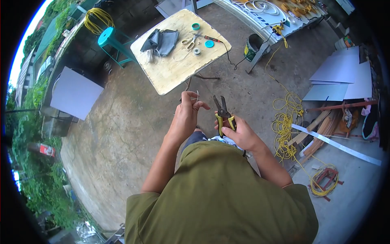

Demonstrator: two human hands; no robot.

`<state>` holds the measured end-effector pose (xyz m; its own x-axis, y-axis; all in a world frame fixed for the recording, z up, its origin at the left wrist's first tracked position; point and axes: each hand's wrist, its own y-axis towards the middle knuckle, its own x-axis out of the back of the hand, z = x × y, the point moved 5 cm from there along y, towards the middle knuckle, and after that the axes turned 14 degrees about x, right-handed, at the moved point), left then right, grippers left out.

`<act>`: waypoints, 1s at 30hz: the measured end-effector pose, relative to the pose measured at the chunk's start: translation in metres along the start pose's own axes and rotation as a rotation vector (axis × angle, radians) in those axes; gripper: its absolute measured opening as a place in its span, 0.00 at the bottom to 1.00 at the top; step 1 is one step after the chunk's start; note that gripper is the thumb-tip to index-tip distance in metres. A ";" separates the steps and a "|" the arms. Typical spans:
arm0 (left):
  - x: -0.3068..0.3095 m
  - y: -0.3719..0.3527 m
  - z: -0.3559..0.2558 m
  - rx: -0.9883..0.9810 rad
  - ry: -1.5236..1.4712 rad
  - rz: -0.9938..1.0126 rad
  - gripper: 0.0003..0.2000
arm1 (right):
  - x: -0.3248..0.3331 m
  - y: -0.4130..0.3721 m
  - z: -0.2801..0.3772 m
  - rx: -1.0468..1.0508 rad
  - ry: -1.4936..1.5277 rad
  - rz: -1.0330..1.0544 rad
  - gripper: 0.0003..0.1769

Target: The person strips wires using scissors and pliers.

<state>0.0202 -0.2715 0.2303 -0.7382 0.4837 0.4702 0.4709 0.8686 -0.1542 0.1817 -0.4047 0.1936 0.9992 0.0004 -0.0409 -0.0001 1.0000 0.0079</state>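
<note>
My left hand (pixel 185 114) is raised in front of my chest, its fingers pinching a short thin white wire (pixel 198 95). In my right hand (pixel 240 133) are wire strippers (pixel 222 109) with yellow and black handles; their dark jaws point up and stand slightly apart. The jaws are beside the wire, not touching it. Beyond my hands is a small pale table (pixel 162 79). On it lie a dark grey cloth (pixel 165 42), scissors (pixel 188 42), a soldering iron (pixel 213 38), a small spool (pixel 197 51), a blue disc (pixel 209 44) and a bundle of white wires (pixel 152 56).
A teal stool (pixel 106 37) stands left of the table. At the upper right are a sign panel (pixel 260 14) and a dark bucket (pixel 254 44). Yellow cord (pixel 284 130) lies tangled on the floor at right, near wood strips (pixel 327 126) and white sheets (pixel 337 73).
</note>
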 end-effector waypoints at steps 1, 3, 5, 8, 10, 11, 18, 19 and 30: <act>-0.001 0.000 0.000 0.019 -0.002 -0.010 0.05 | 0.002 0.002 -0.002 -0.007 -0.007 0.012 0.26; 0.000 0.002 -0.005 0.045 -0.052 -0.043 0.05 | 0.003 0.008 -0.007 -0.023 -0.022 0.034 0.25; 0.001 0.007 0.001 0.112 -0.136 -0.072 0.04 | 0.003 0.016 -0.005 -0.037 0.014 0.037 0.24; 0.001 0.022 0.025 0.207 -0.340 -0.104 0.04 | 0.002 0.034 -0.007 -0.051 0.044 0.031 0.23; 0.003 0.036 0.031 0.177 -0.513 -0.120 0.04 | 0.001 0.050 -0.008 -0.060 0.016 0.039 0.23; 0.005 0.043 0.034 0.187 -0.537 -0.129 0.04 | 0.000 0.061 -0.007 -0.063 -0.019 0.051 0.23; 0.050 0.112 0.073 0.284 -0.766 -0.091 0.06 | -0.023 0.152 -0.010 -0.167 -0.160 0.075 0.28; 0.061 0.124 0.076 0.270 -0.770 -0.074 0.06 | -0.027 0.168 -0.007 -0.174 -0.187 0.076 0.28; 0.126 0.211 0.095 0.284 -0.821 0.039 0.08 | -0.054 0.280 0.009 -0.146 -0.337 0.034 0.31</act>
<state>-0.0193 -0.0170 0.1739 -0.8903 0.3438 -0.2987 0.4460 0.7907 -0.4193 0.1276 -0.1250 0.2070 0.9559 0.0554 0.2885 -0.0150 0.9900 -0.1405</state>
